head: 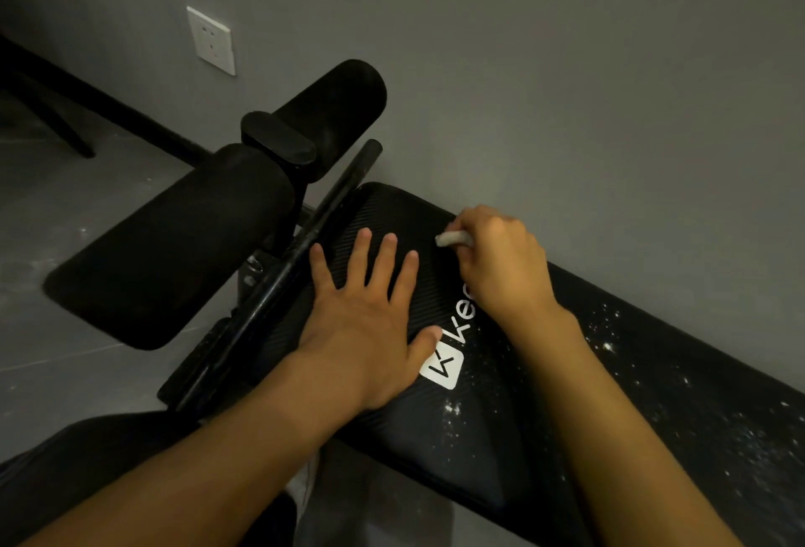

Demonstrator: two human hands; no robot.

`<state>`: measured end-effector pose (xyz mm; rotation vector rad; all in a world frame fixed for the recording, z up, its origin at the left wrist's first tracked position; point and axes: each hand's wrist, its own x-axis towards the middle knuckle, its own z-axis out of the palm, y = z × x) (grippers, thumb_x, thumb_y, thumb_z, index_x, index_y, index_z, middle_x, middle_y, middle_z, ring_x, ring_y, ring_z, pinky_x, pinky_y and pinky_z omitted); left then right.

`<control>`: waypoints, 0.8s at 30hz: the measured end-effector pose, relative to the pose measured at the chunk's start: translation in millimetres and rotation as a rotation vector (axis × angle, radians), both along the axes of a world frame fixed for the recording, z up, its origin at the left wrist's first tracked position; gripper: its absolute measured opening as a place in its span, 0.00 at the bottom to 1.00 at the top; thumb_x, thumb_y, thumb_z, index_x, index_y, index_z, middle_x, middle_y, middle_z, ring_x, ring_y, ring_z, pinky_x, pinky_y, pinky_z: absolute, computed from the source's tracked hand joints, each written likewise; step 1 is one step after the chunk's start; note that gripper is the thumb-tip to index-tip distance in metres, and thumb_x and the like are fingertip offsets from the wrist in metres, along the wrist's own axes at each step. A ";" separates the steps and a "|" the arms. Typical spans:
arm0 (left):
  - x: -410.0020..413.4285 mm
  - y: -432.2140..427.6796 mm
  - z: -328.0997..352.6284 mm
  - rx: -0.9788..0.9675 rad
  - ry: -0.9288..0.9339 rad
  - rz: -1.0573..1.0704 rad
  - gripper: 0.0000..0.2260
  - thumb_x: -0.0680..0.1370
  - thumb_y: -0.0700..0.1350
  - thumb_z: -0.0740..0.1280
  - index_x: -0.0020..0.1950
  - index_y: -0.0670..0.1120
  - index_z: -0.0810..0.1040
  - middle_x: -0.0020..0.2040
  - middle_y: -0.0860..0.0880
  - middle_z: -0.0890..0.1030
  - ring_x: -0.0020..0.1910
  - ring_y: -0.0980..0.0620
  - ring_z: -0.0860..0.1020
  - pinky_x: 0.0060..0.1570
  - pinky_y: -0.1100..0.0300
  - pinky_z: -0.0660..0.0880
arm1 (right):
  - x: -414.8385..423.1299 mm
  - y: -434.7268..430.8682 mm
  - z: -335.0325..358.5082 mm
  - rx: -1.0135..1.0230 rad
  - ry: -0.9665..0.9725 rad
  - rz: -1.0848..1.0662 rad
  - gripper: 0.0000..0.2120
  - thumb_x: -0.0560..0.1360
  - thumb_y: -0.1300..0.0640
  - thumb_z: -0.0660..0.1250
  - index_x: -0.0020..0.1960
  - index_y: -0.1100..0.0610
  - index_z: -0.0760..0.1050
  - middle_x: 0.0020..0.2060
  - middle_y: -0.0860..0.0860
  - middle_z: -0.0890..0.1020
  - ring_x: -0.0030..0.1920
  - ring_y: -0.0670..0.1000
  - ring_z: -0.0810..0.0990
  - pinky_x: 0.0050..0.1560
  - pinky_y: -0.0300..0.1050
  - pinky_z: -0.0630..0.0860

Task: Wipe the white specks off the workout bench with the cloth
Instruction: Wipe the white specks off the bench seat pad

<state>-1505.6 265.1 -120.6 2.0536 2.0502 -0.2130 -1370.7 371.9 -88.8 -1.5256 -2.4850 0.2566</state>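
The left hand (370,324) lies flat on the black workout bench (405,437), fingers straight and spread, thumb touching a white logo (440,366); it holds nothing. The right hand (496,259) is curled round a small pale cloth (453,238), which pokes out past the fingers and sits on the pad near its far edge, close to the grey wall (566,89). White specks (610,337) dot the pad to the right of the right forearm, with more just below the logo. 2 black foam rollers (174,250) stand left of the pad, beyond a black bar (322,215).
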 end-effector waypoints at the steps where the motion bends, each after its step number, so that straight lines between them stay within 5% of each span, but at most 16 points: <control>1: 0.4 -0.5 0.3 0.008 0.002 -0.002 0.37 0.81 0.68 0.41 0.80 0.48 0.31 0.81 0.42 0.31 0.79 0.38 0.30 0.73 0.27 0.38 | 4.5 -12.2 -2.3 -0.020 0.006 0.034 0.08 0.79 0.58 0.67 0.55 0.49 0.79 0.54 0.46 0.80 0.53 0.50 0.81 0.51 0.53 0.81; 9: 0.1 -3.2 -1.1 0.041 -0.016 -0.003 0.37 0.81 0.68 0.41 0.81 0.48 0.32 0.82 0.43 0.33 0.79 0.39 0.31 0.73 0.27 0.38 | 20.9 17.2 -5.9 0.044 0.038 -0.105 0.07 0.78 0.56 0.68 0.53 0.45 0.79 0.51 0.46 0.81 0.51 0.54 0.81 0.48 0.57 0.80; 16: -1.4 -4.1 -5.0 0.056 -0.019 -0.003 0.38 0.80 0.69 0.41 0.81 0.48 0.33 0.82 0.43 0.33 0.80 0.39 0.32 0.74 0.27 0.38 | 40.7 -48.1 -8.6 -0.058 0.127 0.068 0.10 0.77 0.57 0.69 0.53 0.42 0.78 0.55 0.40 0.80 0.56 0.43 0.80 0.53 0.51 0.81; 21: 0.7 -3.8 -2.3 0.033 -0.013 0.001 0.37 0.81 0.68 0.40 0.81 0.48 0.32 0.82 0.43 0.33 0.79 0.39 0.32 0.74 0.27 0.39 | 32.9 -21.7 -9.9 0.030 0.049 -0.086 0.13 0.79 0.53 0.69 0.62 0.46 0.74 0.55 0.47 0.82 0.53 0.51 0.82 0.50 0.54 0.81; 24: 2.1 -4.4 0.9 0.012 0.004 0.004 0.37 0.81 0.68 0.40 0.81 0.47 0.32 0.81 0.42 0.32 0.79 0.38 0.32 0.74 0.27 0.39 | 25.0 -10.9 -3.4 0.026 0.030 -0.137 0.08 0.79 0.55 0.68 0.58 0.49 0.76 0.53 0.48 0.82 0.52 0.54 0.82 0.49 0.57 0.80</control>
